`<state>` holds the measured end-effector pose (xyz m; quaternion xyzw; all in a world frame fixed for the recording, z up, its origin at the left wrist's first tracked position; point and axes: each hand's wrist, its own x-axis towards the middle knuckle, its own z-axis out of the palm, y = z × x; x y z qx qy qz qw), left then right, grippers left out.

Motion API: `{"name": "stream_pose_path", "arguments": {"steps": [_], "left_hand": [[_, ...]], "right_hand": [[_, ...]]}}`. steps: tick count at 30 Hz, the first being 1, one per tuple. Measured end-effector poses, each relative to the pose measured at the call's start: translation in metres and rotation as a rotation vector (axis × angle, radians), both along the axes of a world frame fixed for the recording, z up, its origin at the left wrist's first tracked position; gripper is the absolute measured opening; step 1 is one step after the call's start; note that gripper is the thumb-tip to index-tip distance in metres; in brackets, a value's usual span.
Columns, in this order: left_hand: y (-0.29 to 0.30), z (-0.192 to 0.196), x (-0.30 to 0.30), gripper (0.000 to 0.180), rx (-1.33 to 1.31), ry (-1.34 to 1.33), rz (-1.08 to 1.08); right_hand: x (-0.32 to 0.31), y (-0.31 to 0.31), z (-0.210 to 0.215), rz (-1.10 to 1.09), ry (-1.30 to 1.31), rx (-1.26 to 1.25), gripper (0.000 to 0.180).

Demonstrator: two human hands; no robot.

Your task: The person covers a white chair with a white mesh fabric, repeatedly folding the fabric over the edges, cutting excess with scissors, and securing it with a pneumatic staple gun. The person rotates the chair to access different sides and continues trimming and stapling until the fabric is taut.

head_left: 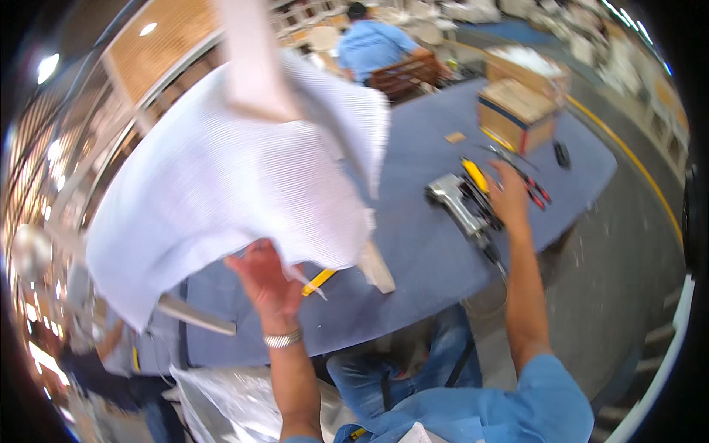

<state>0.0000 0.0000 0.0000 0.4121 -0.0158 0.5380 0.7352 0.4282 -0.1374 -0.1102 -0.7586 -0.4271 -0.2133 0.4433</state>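
A piece of furniture with pale wooden legs, apparently a chair, stands tilted at the left of the table, covered in a white ribbed sheet. My left hand, a metal watch band at its wrist, is at the sheet's lower edge with thumb and fingers apart; some fingertips are blurred. My right hand is over the table at the right, fingers apart, beside a yellow-handled tool; whether it touches the tool is unclear. Just left of that hand lies a silver air-powered gun with a hose fitting.
Red-handled pliers, a dark object and a cardboard box are on the blue-covered table. A yellow strip lies near my left hand. A person in blue sits beyond; clear plastic hangs below the front edge.
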Motion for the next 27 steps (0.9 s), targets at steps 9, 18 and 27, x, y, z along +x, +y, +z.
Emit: {"name": "stream_pose_path", "arguments": {"steps": [9,18,27], "left_hand": [[-0.035,0.060,0.032,0.065,-0.083,-0.066,-0.196],[-0.033,0.052,0.024,0.052,-0.023,0.137,0.131],[-0.037,0.055,0.004,0.051,0.088,0.372,0.214]], "right_hand": [[0.036,-0.018,-0.034,-0.112,0.217,-0.502,0.043],[-0.099,-0.091,0.011,0.429,0.879,0.507,0.064],[-0.293,-0.070,0.024,1.085,0.843,0.259,0.057]]}}
